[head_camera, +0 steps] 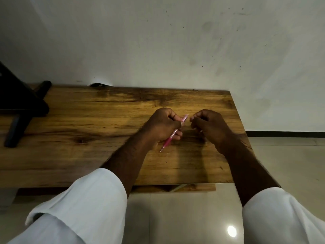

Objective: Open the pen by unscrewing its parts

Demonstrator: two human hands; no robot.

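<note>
Head view, left hand (164,125) fisted around a pink pen (173,134), tip toward the wooden table (88,138), right hand (206,126) curled beside it, whether it holds anything unclear.

The scene is dim and warm-toned, with a small bright glare spot on the glossy floor (231,231) near right and soft shadows falling toward the viewer on the counter (88,120). Wide-angle distortion bends the edges; the hands look slightly blurred, and the white wall (158,41) is grainy
</note>
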